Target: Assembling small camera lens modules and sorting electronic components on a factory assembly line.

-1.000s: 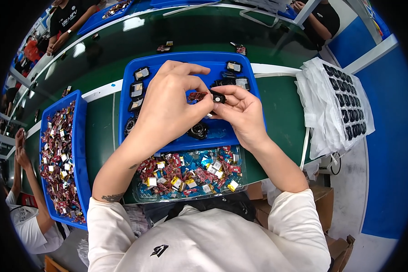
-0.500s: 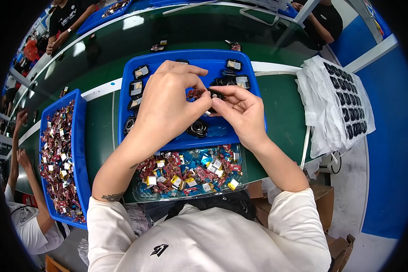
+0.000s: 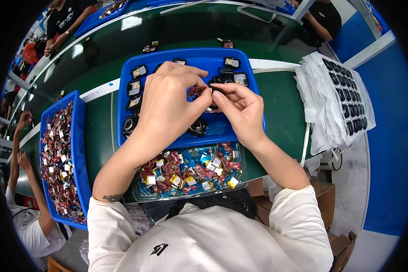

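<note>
Both hands meet over a shallow blue tray. My left hand is closed, pinching a small red circuit board between thumb and fingers. Against it, my right hand grips a small black plastic case with thumb and forefinger; its inside is mostly hidden by the fingers. Below the hands, a black round-faced case lies in the tray beside a piece of clear bluish film. Black cases with pale batteries line the tray's left side, and a similar one sits at its far right.
Nearest me, a clear plastic tray holds loose circuit boards and batteries. A long blue bin of similar parts stands left. White plastic sheets with black cases are stacked right. Co-workers' arms show at left; a green conveyor runs beyond.
The black case in my right hand has tilted slightly, with the thumb moved a little upward. My left hand keeps its pinch on the circuit board. The whole view has shifted slightly.
</note>
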`<state>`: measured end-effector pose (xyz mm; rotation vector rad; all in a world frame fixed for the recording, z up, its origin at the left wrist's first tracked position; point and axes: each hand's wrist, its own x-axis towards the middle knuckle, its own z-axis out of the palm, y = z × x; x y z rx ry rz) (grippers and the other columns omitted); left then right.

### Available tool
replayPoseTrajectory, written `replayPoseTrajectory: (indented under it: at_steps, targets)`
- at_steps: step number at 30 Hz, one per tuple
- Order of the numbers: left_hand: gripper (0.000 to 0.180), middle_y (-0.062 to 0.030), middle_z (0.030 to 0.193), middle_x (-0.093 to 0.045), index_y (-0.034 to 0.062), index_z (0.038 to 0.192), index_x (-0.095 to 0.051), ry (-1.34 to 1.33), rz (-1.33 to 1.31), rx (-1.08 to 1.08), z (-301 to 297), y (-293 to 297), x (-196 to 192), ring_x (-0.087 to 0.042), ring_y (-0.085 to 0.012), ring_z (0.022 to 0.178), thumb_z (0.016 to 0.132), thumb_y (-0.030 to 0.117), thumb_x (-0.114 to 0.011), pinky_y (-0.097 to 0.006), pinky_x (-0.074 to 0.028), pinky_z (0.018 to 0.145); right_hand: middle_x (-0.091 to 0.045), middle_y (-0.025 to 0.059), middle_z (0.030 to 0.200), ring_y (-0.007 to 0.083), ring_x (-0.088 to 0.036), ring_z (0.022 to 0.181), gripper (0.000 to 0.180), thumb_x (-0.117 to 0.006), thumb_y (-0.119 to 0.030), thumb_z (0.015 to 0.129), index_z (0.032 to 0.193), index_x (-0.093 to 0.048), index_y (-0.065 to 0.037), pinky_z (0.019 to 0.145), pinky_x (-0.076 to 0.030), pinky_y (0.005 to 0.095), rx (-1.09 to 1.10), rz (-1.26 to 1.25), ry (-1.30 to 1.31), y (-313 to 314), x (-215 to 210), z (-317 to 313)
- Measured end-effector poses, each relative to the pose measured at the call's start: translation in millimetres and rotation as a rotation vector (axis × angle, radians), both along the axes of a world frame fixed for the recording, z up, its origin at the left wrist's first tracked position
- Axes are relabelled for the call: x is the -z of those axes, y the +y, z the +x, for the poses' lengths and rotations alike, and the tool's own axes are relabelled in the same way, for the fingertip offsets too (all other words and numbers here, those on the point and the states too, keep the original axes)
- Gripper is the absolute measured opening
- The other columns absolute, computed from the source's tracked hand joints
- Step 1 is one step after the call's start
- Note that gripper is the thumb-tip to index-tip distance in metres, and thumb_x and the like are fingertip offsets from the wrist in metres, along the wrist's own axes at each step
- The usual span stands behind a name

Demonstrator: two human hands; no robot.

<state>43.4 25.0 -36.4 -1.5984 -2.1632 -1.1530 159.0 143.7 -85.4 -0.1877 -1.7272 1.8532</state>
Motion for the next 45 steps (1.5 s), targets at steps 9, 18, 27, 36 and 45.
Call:
replayPoseTrajectory:
  at_steps: [9, 18, 27, 36, 45]
  targets:
    - [0.012, -0.0102, 0.087, -0.070, 0.0010, 0.077, -0.070, -0.039, -0.006, 0.036, -0.9, -6.1, -13.9, -0.064, -0.0249, 0.083, 0.072, 0.011, -0.072, -0.035, -0.049, 0.075, -0.067, 0.0105, 0.092, 0.0098, -0.064, 0.079, 0.014, -0.064, -0.003, 0.088, 0.099, -0.061, 0.005, 0.070, -0.054, 0.0221, 0.090, -0.110, -0.002, 8.1, 5.3, 2.2]
    - [0.013, -0.0047, 0.069, -0.066, -0.0018, 0.079, -0.069, -0.324, -0.142, 0.144, -2.4, -8.8, -17.5, -0.053, -0.0102, 0.063, 0.076, 0.011, -0.072, -0.025, -0.043, 0.061, -0.066, 0.0057, 0.090, 0.0090, -0.063, 0.081, 0.015, -0.065, -0.005, 0.086, 0.099, -0.058, -0.001, 0.069, -0.053, 0.0257, -0.071, -0.491, 0.020, 9.3, -2.2, 0.4]
    - [0.016, -0.0044, 0.070, -0.067, -0.0024, 0.080, -0.070, -0.723, -0.288, 0.256, -0.5, -5.5, -18.2, -0.053, -0.0064, 0.063, 0.080, 0.014, -0.069, -0.023, -0.043, 0.060, -0.063, 0.0078, 0.094, 0.0106, -0.061, 0.084, 0.012, -0.061, 0.004, 0.082, 0.093, -0.056, 0.000, 0.078, -0.050, 0.0252, 0.089, -0.186, 0.166, 7.6, 4.7, 2.4]
    - [0.014, -0.0054, 0.073, -0.068, -0.0040, 0.084, -0.070, -0.773, -0.166, 0.245, -4.8, -4.1, -11.7, -0.060, -0.0057, 0.068, 0.080, 0.010, -0.070, -0.022, -0.049, 0.064, -0.063, 0.0114, 0.100, 0.0131, -0.063, 0.090, 0.015, -0.062, 0.007, 0.081, 0.093, -0.055, 0.001, 0.083, -0.051, 0.0276, 0.045, -0.124, 0.213, 6.7, 6.9, 1.6]
    - [0.019, -0.0002, 0.068, -0.063, -0.0015, 0.093, -0.068, -0.586, -0.142, 0.088, -3.7, -2.3, -13.8, -0.049, -0.0029, 0.059, 0.077, 0.009, -0.073, -0.019, -0.040, 0.057, -0.065, 0.0124, 0.094, 0.0118, -0.064, 0.082, 0.020, -0.069, 0.001, 0.083, 0.098, -0.056, 0.005, 0.071, -0.053, 0.0223, 0.022, -0.168, 0.110, 5.8, -1.3, 3.9]
